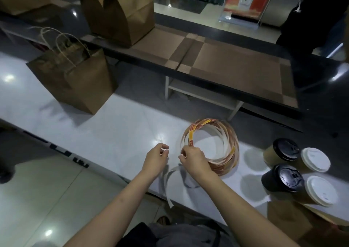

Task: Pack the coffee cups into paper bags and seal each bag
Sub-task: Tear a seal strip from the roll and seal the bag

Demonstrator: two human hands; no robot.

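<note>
The white bench (117, 133) runs across the middle of the frame, and a darker upper bench (226, 63) stands behind it. The open paper bag (75, 84) with twisted handles stands at the left of the frame, well apart from my hands. A second bag (120, 14) is at the upper left, on the upper bench. The four coffee cups (283, 178) wait at the lower right, all outside the bags.

My right hand (194, 161) pinches the near side of the coil of seal strip (233, 150) at the centre. My left hand (155, 159) is just beside it with curled fingers; whether it holds a small piece, I cannot tell. A loose white backing strip (168, 182) hangs over the near edge of the bench.

I think I am taking off one seal. If I pull too fast, the seal may tear or stick to itself, and the light coil may slide or open up. The hanging strip may also drag it down. My right forearm passes near the cups, so a wide move could push one over.
</note>
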